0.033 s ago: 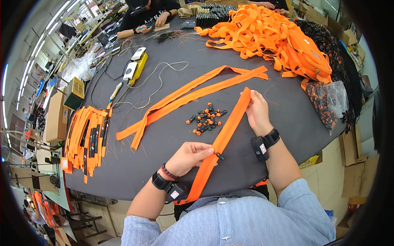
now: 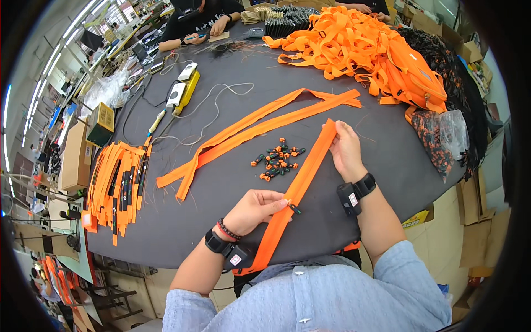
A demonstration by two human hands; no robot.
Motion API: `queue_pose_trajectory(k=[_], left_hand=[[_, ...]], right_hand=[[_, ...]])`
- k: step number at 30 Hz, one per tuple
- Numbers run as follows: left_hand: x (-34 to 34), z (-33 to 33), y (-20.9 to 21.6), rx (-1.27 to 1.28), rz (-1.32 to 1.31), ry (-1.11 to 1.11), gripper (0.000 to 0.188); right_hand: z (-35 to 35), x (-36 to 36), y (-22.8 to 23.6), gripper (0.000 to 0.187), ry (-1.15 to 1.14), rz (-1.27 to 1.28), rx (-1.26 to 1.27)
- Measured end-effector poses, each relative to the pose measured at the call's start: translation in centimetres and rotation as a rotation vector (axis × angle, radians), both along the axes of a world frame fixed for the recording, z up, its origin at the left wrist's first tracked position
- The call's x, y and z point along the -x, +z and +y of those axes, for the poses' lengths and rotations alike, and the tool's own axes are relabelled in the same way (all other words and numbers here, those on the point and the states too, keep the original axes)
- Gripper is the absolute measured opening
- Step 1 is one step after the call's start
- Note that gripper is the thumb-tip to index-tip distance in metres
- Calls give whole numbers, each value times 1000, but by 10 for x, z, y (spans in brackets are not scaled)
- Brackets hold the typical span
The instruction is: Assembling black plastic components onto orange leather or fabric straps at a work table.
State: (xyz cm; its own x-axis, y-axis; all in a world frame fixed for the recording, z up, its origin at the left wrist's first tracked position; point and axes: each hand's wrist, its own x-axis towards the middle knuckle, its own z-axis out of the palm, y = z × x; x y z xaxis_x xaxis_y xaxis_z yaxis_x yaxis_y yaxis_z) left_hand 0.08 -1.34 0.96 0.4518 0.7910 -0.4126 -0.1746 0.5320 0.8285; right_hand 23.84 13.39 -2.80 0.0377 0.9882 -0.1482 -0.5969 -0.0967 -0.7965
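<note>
A long orange zipper runs slantwise in front of me, its near end hanging past the table edge by my waist. My right hand is closed on its far end, thumb along the tape. Around the middle, my left hand pinches the zipper beside a small slider with a dark pull tab. Just beyond my left hand lies a small pile of orange sliders with dark pulls. Another folded length of orange zipper stretches across the table behind the pile.
Orange strips with black labels are stacked at the left. A yellow and white power strip trails pale cable. At the far right rise a heap of orange webbing and a plastic bag. A co-worker sits across the table.
</note>
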Motion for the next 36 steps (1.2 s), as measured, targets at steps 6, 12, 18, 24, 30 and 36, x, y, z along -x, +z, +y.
queue_pose_trajectory(k=[6,12,18,24,30,36], left_hand=[[2,11,-17,7,-91,-42,27],[30,-65,28,-66,16,-382,32],[93,-159,36,-180,450,-298,24],[93,-184,-3,-219,805,-326,27],[77,-193,-61,-288,918,-233,27],[56,-186,-47,-324,1063,-194,26]], right_hand=[[3,2,12,27,8,-296,-219],[-54,-62,62,30,-228,-380,-408],[-168,-163,42,26,-232,-580,-266],[-236,-197,-30,18,-253,-725,-12],[-245,-225,-84,19,-250,-883,17],[-235,-156,-7,27,771,-1245,44]])
